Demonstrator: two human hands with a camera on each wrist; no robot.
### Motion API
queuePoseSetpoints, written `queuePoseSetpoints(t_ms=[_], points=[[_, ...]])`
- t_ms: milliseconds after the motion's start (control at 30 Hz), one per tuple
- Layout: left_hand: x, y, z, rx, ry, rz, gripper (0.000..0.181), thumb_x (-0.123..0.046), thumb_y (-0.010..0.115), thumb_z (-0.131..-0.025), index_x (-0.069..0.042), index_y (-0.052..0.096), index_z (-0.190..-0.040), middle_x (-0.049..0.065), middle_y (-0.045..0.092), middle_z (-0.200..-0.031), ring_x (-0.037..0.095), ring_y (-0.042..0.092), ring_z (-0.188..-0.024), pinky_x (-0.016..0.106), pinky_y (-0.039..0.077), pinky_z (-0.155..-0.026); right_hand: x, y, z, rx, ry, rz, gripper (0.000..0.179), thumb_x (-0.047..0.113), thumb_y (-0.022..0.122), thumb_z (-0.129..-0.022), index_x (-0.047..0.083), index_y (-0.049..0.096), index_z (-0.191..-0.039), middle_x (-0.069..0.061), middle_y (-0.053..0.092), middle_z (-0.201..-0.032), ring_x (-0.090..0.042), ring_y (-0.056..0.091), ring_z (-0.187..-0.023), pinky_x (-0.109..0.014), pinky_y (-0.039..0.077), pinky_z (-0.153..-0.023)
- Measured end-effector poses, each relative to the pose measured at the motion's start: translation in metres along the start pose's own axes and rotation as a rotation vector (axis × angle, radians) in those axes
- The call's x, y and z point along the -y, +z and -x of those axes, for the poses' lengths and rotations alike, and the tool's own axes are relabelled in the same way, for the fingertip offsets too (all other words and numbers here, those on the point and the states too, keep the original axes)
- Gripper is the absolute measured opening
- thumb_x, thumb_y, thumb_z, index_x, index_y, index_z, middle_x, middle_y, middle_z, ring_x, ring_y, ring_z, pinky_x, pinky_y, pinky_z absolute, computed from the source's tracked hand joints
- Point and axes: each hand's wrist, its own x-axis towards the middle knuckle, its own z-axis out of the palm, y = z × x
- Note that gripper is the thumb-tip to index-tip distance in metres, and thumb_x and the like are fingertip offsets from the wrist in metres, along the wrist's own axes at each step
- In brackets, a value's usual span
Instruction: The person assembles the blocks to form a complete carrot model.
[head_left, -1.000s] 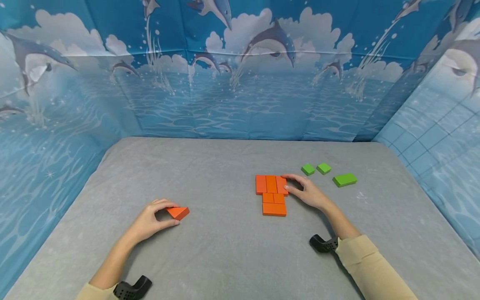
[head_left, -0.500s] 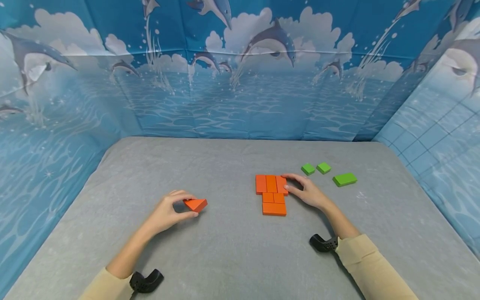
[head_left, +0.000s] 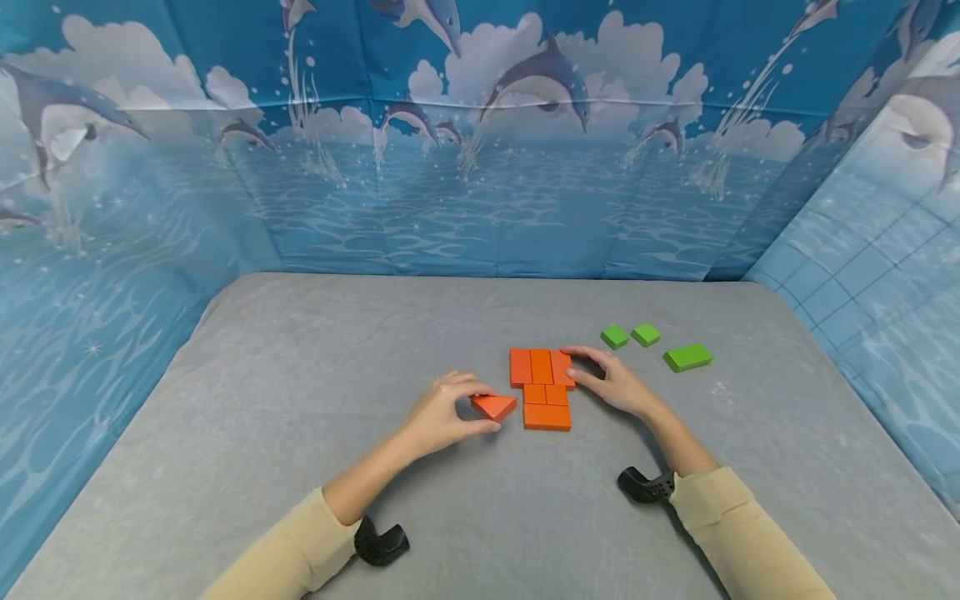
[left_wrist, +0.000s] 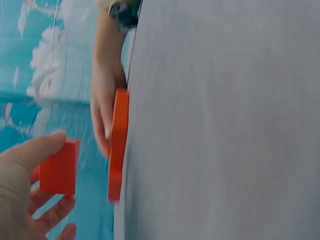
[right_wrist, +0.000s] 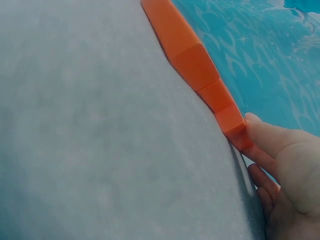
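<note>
My left hand (head_left: 447, 414) pinches an orange triangular block (head_left: 496, 407) between thumb and fingers, just left of an orange block arrangement. In the left wrist view this triangular block (left_wrist: 59, 167) shows a flat side face, held above the table. The arrangement lies flat on the grey cloth: three upright rectangles along the far side, two small blocks (head_left: 535, 394) below them, and a wide block (head_left: 547, 417) nearest me. With thumb and index finger, my right hand (head_left: 617, 384) holds the far right orange rectangle (head_left: 559, 367) at its right end.
Two small green blocks (head_left: 614, 337) and a longer green block (head_left: 687, 357) lie beyond and right of my right hand. A grey cloth (head_left: 315, 333) covers the table. Blue dolphin-print curtains (head_left: 495, 208) stand at the back and both sides.
My left hand has carried the orange triangular block rightward across the table, close to the orange arrangement. My right hand and the flat blocks have stayed in place.
</note>
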Motion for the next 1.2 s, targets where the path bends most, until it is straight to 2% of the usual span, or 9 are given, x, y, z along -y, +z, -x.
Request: queuePoseSetpoints(t_ms=[133, 233, 433, 467, 800, 1200], points=[[-0.012, 0.020, -0.011, 0.047, 0.019, -0.027, 0.038, -0.027, 0.079, -0.071, -0.014, 0.068, -0.104, 0.000, 0.064, -0.103, 0.018, 0.053, -0.101, 0.048, 0.036, -0.092, 0.000, 0.000, -0.001, 0.005, 0.018, -0.002, 0.043, 0.021, 0.055, -0.092, 0.004, 0.047, -0.131, -0.017, 0.047, -0.132, -0.034, 0.037, -0.126, -0.053, 0.026, -0.101], [-0.019, 0.032, -0.016, 0.084, 0.031, -0.078, 0.037, -0.031, 0.077, -0.072, -0.016, 0.068, -0.105, -0.002, 0.063, -0.105, 0.016, 0.052, -0.101, 0.042, 0.037, -0.092, 0.001, 0.000, -0.001, 0.003, 0.023, -0.005, 0.043, 0.022, 0.056, -0.092, 0.004, 0.048, -0.131, -0.016, 0.047, -0.132, -0.033, 0.037, -0.126, -0.053, 0.026, -0.101], [-0.024, 0.049, -0.020, 0.092, 0.094, -0.173, 0.034, -0.036, 0.075, -0.074, -0.019, 0.068, -0.103, -0.007, 0.062, -0.100, 0.010, 0.049, -0.093, 0.032, 0.038, -0.084, 0.036, -0.005, 0.005, 0.005, 0.028, -0.023, 0.040, 0.007, 0.054, -0.092, -0.007, 0.046, -0.128, -0.026, 0.046, -0.130, -0.040, 0.036, -0.124, -0.056, 0.025, -0.100], [-0.024, 0.051, -0.020, 0.088, 0.105, -0.182, 0.034, -0.036, 0.075, -0.074, -0.019, 0.068, -0.103, -0.008, 0.062, -0.099, 0.010, 0.049, -0.093, 0.031, 0.038, -0.084, 0.042, -0.005, 0.005, 0.006, 0.029, -0.026, 0.040, 0.004, 0.054, -0.091, -0.009, 0.045, -0.128, -0.027, 0.046, -0.130, -0.042, 0.036, -0.124, -0.057, 0.025, -0.100], [-0.023, 0.064, -0.020, 0.049, 0.195, -0.210, 0.033, -0.037, 0.075, -0.074, -0.018, 0.069, -0.100, -0.006, 0.061, -0.096, 0.011, 0.047, -0.090, 0.029, 0.037, -0.080, 0.041, -0.006, 0.005, 0.006, 0.018, -0.037, 0.039, 0.003, 0.053, -0.091, -0.010, 0.046, -0.127, -0.028, 0.046, -0.129, -0.042, 0.037, -0.123, -0.057, 0.025, -0.099], [-0.017, 0.073, -0.020, 0.050, 0.184, -0.245, 0.034, -0.038, 0.074, -0.074, -0.017, 0.070, -0.101, -0.006, 0.060, -0.097, 0.010, 0.045, -0.089, 0.028, 0.036, -0.081, 0.043, -0.006, 0.006, 0.005, 0.035, -0.035, 0.040, 0.003, 0.053, -0.091, -0.010, 0.045, -0.128, -0.028, 0.046, -0.129, -0.042, 0.036, -0.123, -0.057, 0.025, -0.099]])
